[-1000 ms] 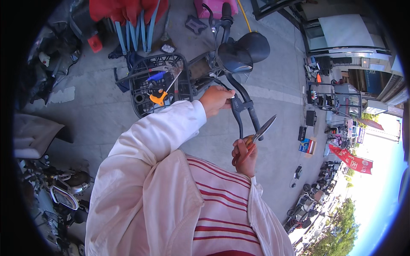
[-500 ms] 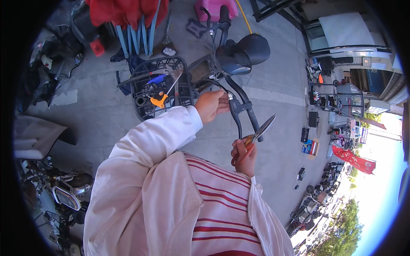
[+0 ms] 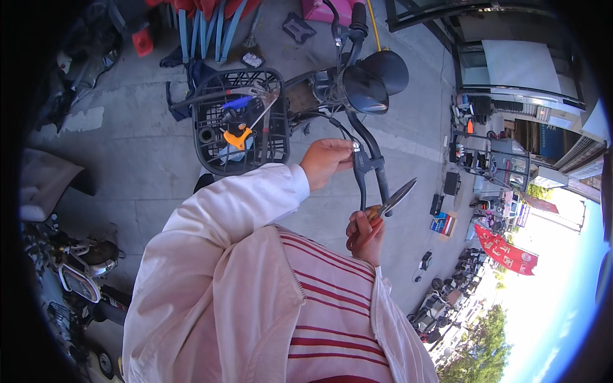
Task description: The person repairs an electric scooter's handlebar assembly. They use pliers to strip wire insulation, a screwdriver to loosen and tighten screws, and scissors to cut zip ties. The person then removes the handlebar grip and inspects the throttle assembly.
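My left hand (image 3: 325, 163) pinches the small silver fitting (image 3: 355, 147) at the inner end of a black brake lever assembly (image 3: 364, 163) on a handlebar (image 3: 377, 153). My right hand (image 3: 365, 236), below the lever, grips orange-handled scissors (image 3: 397, 196) with the silver blades pointing up and right, over the bar's end. Beyond my hands are a black mirror or lamp housing (image 3: 361, 89) and a black wire basket (image 3: 199, 143) holding an orange-handled tool (image 3: 235, 139), a blue item and other tools.
Red fabric on blue-grey legs (image 3: 217, 35) and a pink item (image 3: 319, 7) stand on the concrete floor (image 3: 147, 166). Scooter parts (image 3: 89, 268) lie left. At right are shopfront frames (image 3: 523, 76), a red banner (image 3: 504, 249) and rows of two-wheelers (image 3: 440, 293).
My view has shifted slightly. My left hand's fingers, looser half a second ago, have drawn in at the silver fitting. My right hand with the scissors has moved little.
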### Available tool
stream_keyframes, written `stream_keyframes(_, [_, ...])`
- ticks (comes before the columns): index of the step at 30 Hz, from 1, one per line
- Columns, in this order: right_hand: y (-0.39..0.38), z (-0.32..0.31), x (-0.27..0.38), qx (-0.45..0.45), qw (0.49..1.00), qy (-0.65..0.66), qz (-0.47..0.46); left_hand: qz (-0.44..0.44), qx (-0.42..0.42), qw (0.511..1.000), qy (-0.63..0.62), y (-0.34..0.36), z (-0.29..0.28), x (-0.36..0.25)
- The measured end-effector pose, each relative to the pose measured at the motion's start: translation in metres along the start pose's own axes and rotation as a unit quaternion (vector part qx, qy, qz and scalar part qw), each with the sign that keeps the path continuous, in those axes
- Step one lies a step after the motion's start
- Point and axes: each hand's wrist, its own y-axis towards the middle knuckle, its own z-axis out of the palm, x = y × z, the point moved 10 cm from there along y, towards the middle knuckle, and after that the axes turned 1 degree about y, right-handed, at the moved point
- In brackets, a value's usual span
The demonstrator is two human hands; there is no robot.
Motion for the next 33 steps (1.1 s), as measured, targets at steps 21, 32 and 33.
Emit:
stream_keyframes(21, [0.003, -0.005, -0.007, 0.014, 0.998, 0.039, -0.035, -0.074, -0.119, 0.968, 0.208, 0.019, 0.001, -0.007])
stream_keyframes(32, [0.000, -0.003, -0.004, 0.004, 0.998, 0.049, -0.033, -0.103, -0.075, 0.985, 0.117, 0.014, 0.001, -0.006])
stream_keyframes(33, [-0.001, -0.003, -0.005, 0.000, 0.998, 0.047, -0.033, -0.111, -0.070, 0.988, 0.076, 0.010, 0.002, -0.004])
